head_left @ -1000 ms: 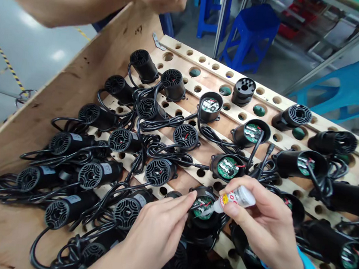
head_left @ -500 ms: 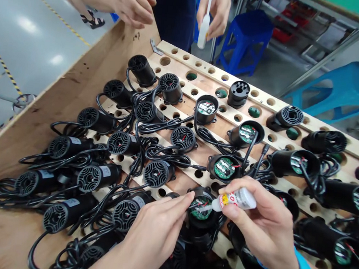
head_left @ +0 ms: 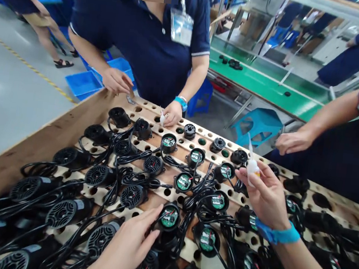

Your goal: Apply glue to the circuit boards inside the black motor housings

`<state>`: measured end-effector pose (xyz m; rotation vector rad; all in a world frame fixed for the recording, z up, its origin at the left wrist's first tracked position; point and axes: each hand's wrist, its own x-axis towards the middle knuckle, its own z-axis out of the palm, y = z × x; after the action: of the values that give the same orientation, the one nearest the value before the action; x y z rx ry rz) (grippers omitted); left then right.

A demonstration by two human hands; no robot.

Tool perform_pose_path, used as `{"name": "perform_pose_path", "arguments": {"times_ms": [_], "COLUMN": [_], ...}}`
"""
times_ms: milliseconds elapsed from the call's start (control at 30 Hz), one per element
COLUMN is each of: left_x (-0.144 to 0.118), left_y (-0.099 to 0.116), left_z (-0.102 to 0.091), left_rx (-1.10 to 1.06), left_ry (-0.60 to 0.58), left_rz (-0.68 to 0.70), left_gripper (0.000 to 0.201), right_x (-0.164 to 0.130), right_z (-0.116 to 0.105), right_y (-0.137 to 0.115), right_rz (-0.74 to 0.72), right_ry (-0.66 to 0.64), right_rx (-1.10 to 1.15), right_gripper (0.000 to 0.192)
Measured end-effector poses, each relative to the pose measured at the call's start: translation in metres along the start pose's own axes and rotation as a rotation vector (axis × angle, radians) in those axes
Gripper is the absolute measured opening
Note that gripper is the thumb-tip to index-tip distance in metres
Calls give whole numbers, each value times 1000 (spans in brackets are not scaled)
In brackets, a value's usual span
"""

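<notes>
My left hand [head_left: 131,241] lies along the left side of a black round housing [head_left: 168,232], fingers stretched out and fingertips at its rim. Inside that housing a green circuit board [head_left: 169,218] with red wire shows. To the right, my right hand [head_left: 265,192] is closed on a small white glue bottle [head_left: 253,171], held upright above the rows with its thin nozzle pointing up. Beside the left hand's housing stands another open housing with a green board [head_left: 208,238]. Black cables [head_left: 185,221] lie coiled between them.
A wooden rack with holes [head_left: 156,111] carries many black housings, bounded by a wooden side wall [head_left: 36,140]. Across it, a co-worker's hand [head_left: 173,113] holds a similar small bottle [head_left: 162,118]. Another person's hand [head_left: 295,141] is at right. Behind are a blue stool [head_left: 258,122] and green bench [head_left: 253,80].
My right hand has lifted the glue bottle off the board and turned its nozzle upward. My left hand stays by the housing. The view has tilted up, and the co-worker's bottle is lower over the rack.
</notes>
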<state>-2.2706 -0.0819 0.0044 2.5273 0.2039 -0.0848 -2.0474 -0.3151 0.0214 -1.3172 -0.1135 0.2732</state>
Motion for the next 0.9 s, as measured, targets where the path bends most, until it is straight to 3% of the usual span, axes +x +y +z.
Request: {"name": "perform_pose_path", "arguments": {"times_ms": [167, 333, 633, 900], "left_x": [-1, -2, -5, -11], "left_y": [-1, -4, 5, 0], "left_z": [-2, -1, -11, -16], "left_rx": [-6, -2, 10, -48], "left_ry": [11, 33, -97, -119], "left_rz": [-4, 17, -103, -113], "left_gripper": [44, 44, 53, 62], "right_x": [55, 95, 112, 112], "right_z": [-7, -14, -18, -25], "right_y": [9, 35, 49, 44], "right_rz": [-188, -196, -147, -149], "right_ry": [-139, -174, -352, -439], "right_rx": [-594, -811, -1130, -1166], "right_gripper": [37, 22, 13, 46]}}
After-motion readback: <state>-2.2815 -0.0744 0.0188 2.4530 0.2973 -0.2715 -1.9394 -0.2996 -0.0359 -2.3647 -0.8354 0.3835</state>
